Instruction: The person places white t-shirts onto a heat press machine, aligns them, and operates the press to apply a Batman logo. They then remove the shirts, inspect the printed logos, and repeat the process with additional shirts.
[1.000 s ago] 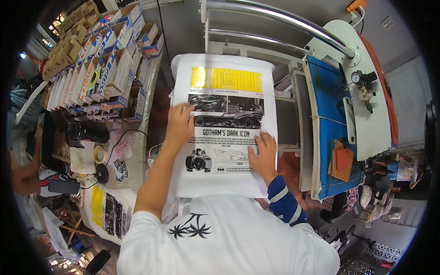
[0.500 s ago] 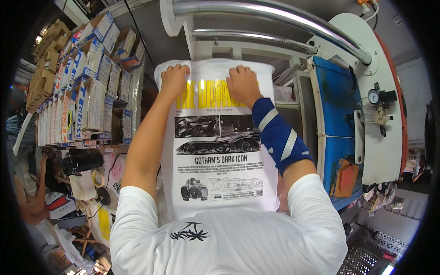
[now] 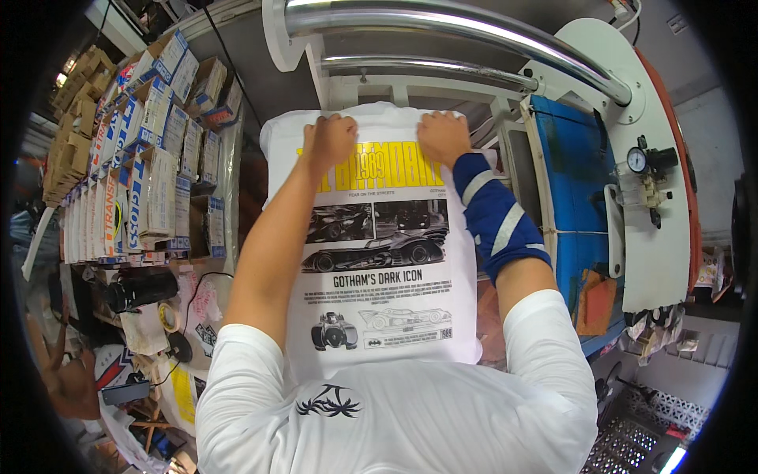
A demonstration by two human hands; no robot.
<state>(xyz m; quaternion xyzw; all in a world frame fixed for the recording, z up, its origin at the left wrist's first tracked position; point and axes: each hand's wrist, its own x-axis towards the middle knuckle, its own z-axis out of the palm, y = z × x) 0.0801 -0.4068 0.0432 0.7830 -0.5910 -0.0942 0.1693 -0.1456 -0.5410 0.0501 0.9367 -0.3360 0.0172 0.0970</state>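
A white T-shirt (image 3: 379,276) lies spread out flat in front of me, its front printed with yellow lettering, black pictures of a car and small text. Near its far edge, my left hand (image 3: 333,138) is closed, with the fingers curled onto the white cloth left of centre. My right hand (image 3: 444,136), a blue and silver-striped band round its forearm, is likewise closed on the cloth at the far right corner. Between the two hands runs a strip of shirt edge. Both sets of fingertips are partly hidden in the folds.
Thick chrome bars (image 3: 474,30) of a machine cross beyond the shirt. A blue panel (image 3: 575,182) and a pressure gauge (image 3: 637,159) are on the right. Stacked cardboard boxes (image 3: 154,189) fill the left side. Another person's arm (image 3: 75,383) shows at lower left.
My left hand has shifted right along the shirt's far edge, and my right hand has moved outward to the right. More of the yellow lettering shows between them.
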